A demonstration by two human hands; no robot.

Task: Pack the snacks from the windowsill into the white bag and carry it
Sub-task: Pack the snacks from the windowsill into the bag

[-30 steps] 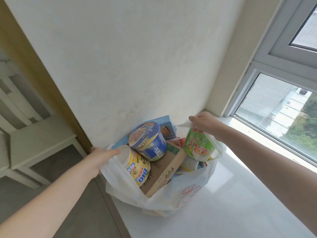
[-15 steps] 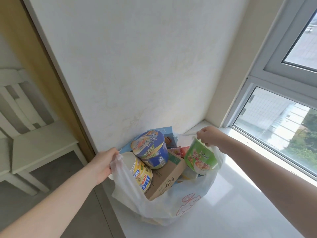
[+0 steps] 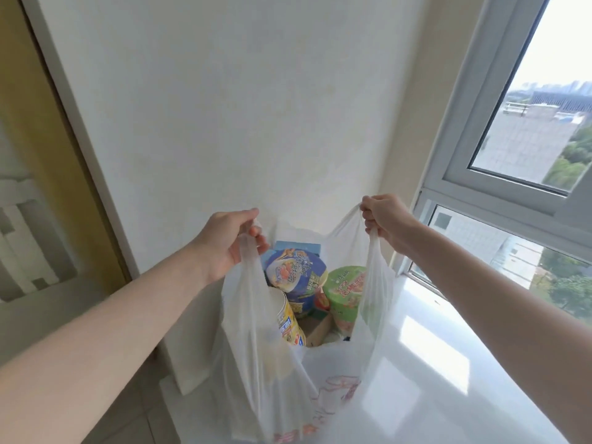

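A thin white plastic bag with a pink print stands stretched tall at the left end of the white windowsill. My left hand grips its left handle, and my right hand grips its right handle, both pulled up and apart. Inside show a blue noodle bowl, a green noodle cup, a yellow cup, a brown cardboard box and a blue box at the back. The bag's bottom runs out of the frame.
A white wall rises right behind the bag. The window runs along the right side of the sill. Past the wall's left edge stands a white slatted chair on a grey floor.
Both hands have risen from the bag's rim to well above the snacks, pulling the handles taut. The bag now stands tall and the tilted cups sit more upright.
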